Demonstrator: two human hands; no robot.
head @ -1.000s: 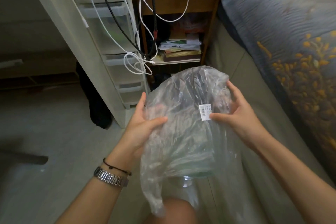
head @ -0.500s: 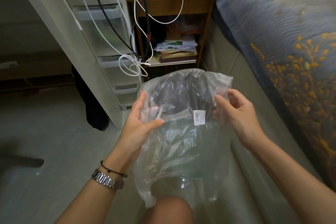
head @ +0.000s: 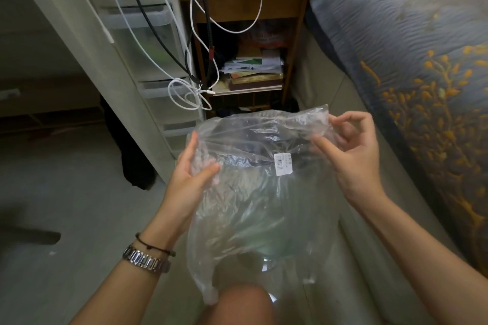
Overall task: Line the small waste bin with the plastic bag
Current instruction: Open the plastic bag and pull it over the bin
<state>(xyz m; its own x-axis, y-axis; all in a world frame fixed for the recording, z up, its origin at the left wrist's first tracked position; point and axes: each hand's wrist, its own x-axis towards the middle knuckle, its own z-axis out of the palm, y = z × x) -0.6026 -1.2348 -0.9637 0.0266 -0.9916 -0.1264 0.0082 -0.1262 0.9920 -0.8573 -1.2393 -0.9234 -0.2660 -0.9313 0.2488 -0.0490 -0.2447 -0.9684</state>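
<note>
I hold a clear, crinkled plastic bag (head: 253, 200) in front of me over my knee. It carries a white barcode sticker (head: 283, 163). My left hand (head: 192, 169) pinches the bag's left edge between thumb and fingers. My right hand (head: 351, 150) pinches the bag's upper right corner, fingers curled. A round dark-rimmed, greenish shape shows dimly through the plastic, seemingly the small waste bin (head: 260, 261). I cannot tell whether the bag is over it or in front of it.
A wooden nightstand (head: 248, 5) with stacked papers stands ahead, with white and black cables (head: 190, 92) hanging beside it. Translucent plastic drawers (head: 158, 66) are on the left. A bed with a blue quilt (head: 409, 42) runs along the right. My knee (head: 240, 303) is at the bottom.
My right hand has shifted up and right to the bag's top corner. The bag's top edge has spread wider and sits lower between my hands. The left hand keeps its grip.
</note>
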